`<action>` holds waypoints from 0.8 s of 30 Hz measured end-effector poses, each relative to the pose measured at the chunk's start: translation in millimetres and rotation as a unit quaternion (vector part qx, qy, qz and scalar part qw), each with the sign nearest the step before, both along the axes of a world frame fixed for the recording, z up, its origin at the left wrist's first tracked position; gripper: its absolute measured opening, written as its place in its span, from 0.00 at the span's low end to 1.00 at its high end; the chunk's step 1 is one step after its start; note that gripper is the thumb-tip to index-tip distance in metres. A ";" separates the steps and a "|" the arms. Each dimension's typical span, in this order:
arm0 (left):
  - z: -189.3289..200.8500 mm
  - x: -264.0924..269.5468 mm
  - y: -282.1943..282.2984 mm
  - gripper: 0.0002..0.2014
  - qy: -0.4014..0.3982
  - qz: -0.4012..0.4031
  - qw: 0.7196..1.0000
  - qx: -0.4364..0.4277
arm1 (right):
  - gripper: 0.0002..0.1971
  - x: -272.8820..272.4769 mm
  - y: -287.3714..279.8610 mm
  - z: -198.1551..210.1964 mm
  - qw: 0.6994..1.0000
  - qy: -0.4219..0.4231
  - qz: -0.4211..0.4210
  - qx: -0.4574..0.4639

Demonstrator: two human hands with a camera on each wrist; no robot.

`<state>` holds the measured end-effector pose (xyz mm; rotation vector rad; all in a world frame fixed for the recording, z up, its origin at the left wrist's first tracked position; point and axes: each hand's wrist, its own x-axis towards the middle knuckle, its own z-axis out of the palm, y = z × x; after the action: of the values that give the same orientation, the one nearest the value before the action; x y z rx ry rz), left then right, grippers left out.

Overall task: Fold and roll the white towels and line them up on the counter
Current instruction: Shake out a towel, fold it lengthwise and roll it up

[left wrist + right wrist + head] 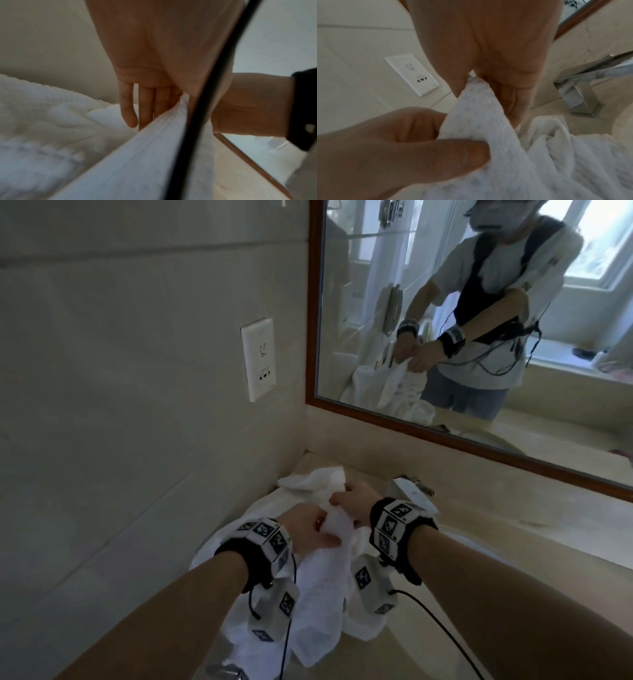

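Observation:
A white towel hangs from both hands above a heap of other white towels in the corner of the beige counter. My left hand pinches its upper edge between thumb and fingers; in the left wrist view the left hand has its other fingers pointing straight down beside the towel. Just beyond it, my right hand pinches the same edge. The right wrist view shows the right hand holding the towel's top, with the left hand's thumb pressed on the cloth.
A wood-framed mirror stands at the back of the counter. A chrome faucet sits right of the towels. A white wall socket is on the tiled left wall. Black cables trail from both wrist bands.

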<state>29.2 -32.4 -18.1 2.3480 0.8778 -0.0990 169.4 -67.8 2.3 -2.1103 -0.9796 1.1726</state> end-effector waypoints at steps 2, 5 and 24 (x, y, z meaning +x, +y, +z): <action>23.1 1.0 2.8 0.07 -0.062 0.013 0.994 -0.090 | 0.10 2.9 -3.0 20.6 0.999 -0.018 -0.009 0.049; 63.9 1.9 9.3 0.05 -0.192 0.088 0.958 -0.194 | 0.05 8.5 -9.3 58.7 0.991 -0.070 -0.018 0.115; 249.8 46.2 10.5 0.14 -0.178 -0.076 0.954 0.230 | 0.09 32.5 -71.6 272.7 0.886 -0.325 0.058 0.327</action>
<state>75.4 -21.9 231.6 2.7364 0.5816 0.5048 201.9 -139.4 275.0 -1.8812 -1.5409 0.0715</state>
